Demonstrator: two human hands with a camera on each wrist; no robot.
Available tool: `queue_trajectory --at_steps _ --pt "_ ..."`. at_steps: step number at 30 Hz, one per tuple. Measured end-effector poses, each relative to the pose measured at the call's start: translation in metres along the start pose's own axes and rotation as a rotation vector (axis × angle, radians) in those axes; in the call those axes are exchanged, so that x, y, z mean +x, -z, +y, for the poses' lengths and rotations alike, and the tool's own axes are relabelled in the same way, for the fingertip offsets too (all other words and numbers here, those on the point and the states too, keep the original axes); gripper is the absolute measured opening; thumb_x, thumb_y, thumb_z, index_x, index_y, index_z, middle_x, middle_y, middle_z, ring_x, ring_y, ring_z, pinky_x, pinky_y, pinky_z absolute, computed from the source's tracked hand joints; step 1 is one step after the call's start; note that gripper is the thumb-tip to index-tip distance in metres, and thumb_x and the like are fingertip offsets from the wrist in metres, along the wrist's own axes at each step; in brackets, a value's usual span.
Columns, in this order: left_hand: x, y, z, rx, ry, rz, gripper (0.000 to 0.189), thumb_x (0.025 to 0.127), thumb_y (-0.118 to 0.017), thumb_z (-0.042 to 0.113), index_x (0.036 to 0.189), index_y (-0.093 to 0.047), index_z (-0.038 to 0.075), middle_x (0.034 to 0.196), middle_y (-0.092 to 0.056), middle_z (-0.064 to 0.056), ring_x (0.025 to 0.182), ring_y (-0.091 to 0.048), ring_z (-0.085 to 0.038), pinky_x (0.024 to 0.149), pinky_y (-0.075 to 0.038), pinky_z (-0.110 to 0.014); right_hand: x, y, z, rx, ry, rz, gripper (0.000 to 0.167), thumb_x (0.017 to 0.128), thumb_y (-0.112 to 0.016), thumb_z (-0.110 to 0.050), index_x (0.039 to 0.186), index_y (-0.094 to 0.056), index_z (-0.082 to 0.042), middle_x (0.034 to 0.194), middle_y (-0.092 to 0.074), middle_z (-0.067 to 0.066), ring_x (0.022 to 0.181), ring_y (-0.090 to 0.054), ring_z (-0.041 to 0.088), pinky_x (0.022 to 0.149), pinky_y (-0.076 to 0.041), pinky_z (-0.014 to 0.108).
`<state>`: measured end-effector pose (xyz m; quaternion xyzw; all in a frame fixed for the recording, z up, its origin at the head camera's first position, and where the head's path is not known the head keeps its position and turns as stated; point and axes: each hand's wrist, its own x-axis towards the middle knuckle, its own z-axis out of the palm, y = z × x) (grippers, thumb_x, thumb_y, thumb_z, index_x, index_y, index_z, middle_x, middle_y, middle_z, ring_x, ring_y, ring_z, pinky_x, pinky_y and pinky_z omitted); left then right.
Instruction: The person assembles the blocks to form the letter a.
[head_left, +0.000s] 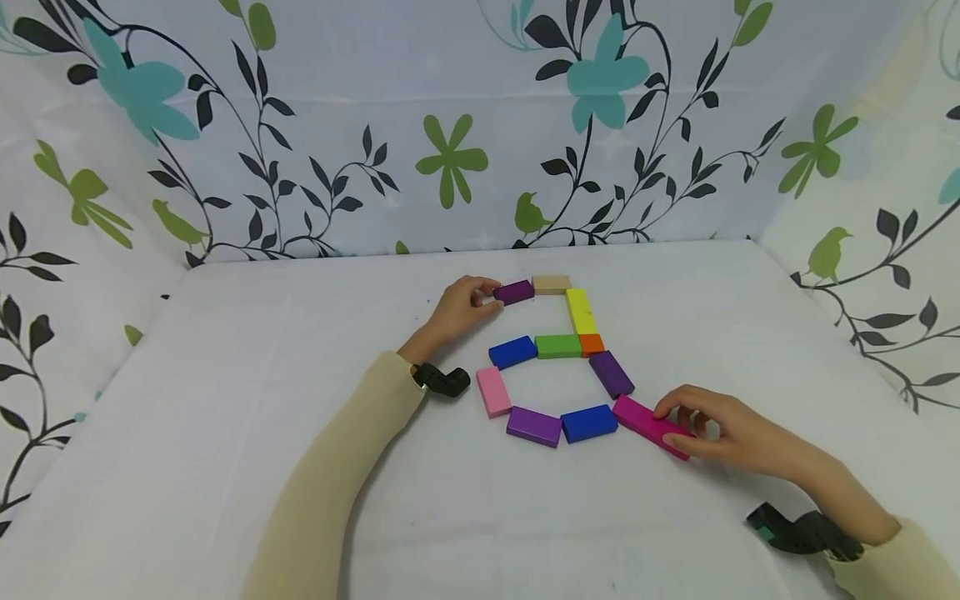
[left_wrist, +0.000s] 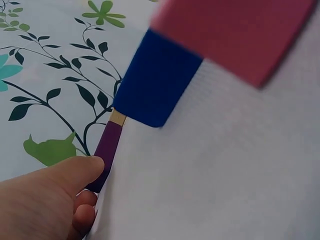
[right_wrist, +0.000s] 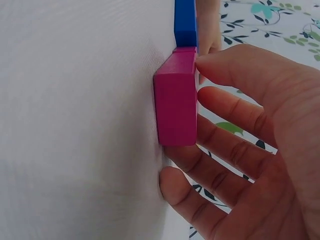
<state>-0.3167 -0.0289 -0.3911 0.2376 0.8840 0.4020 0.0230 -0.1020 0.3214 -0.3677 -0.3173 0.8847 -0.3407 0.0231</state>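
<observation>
My left hand (head_left: 459,308) pinches the outer end of a dark purple block (head_left: 514,292) between thumb and fingers. That block's other end meets a tan wooden block (head_left: 551,285). At the lower right, my right hand (head_left: 716,429) has its thumb and fingers around a magenta block (right_wrist: 176,107) lying on the cloth. The magenta stretch (head_left: 633,412) is longer than the other blocks, and a seam shows near its far end in the right wrist view. Its far end sits beside a blue block (head_left: 589,423). The left wrist view shows the thumb (left_wrist: 92,167) on the purple block.
Between the hands, blocks form a curved outline: yellow (head_left: 581,312), orange (head_left: 592,343), green (head_left: 558,347), blue (head_left: 513,352), pink (head_left: 494,392) and purple ones (head_left: 534,426). They lie on a white cloth (head_left: 420,517). A patterned curtain (head_left: 337,100) stands behind.
</observation>
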Motion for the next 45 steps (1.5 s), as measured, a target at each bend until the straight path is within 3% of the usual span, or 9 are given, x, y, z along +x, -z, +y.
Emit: queue_trajectory --at_steps 23,33,40,45 --pt "0.005 -0.006 0.009 -0.002 0.028 0.026 0.038 0.093 -0.067 0.020 0.128 -0.062 0.006 0.113 -0.060 -0.013 0.085 -0.050 -0.019 0.071 -0.037 -0.025 -0.007 0.000 -0.002 -0.008 -0.033 0.026 0.038 0.082 -0.075 -0.001 0.114 -0.059 -0.012 0.096 -0.058 -0.005 0.080 -0.054 0.006 0.063 -0.049 0.020" --pt "-0.003 0.005 -0.003 0.000 0.054 0.033 0.044 0.094 -0.065 0.022 0.133 -0.055 0.003 0.116 -0.057 -0.015 0.089 -0.051 -0.021 0.075 -0.040 -0.027 0.010 0.004 0.001 -0.014 0.004 -0.005 0.037 0.083 -0.074 -0.003 0.116 -0.060 -0.012 0.099 -0.059 -0.006 0.081 -0.055 0.004 0.063 -0.051 0.020" --pt "-0.006 0.016 -0.007 -0.050 0.062 -0.008 0.044 0.096 -0.062 0.018 0.136 -0.050 0.002 0.121 -0.054 -0.017 0.106 -0.055 -0.027 0.093 -0.046 -0.036 0.017 0.004 0.002 -0.079 0.026 0.072 0.036 0.081 -0.075 0.000 0.113 -0.062 -0.011 0.101 -0.062 -0.003 0.087 -0.056 0.006 0.063 -0.051 0.021" --pt "-0.006 0.022 -0.008 -0.074 0.057 0.003 0.042 0.097 -0.061 0.016 0.135 -0.051 0.003 0.123 -0.054 -0.017 0.110 -0.056 -0.028 0.093 -0.048 -0.038 0.029 0.009 -0.002 -0.152 -0.025 0.167 0.040 0.081 -0.074 0.000 0.119 -0.060 -0.005 0.109 -0.065 0.008 0.093 -0.059 0.015 0.067 -0.052 0.021"
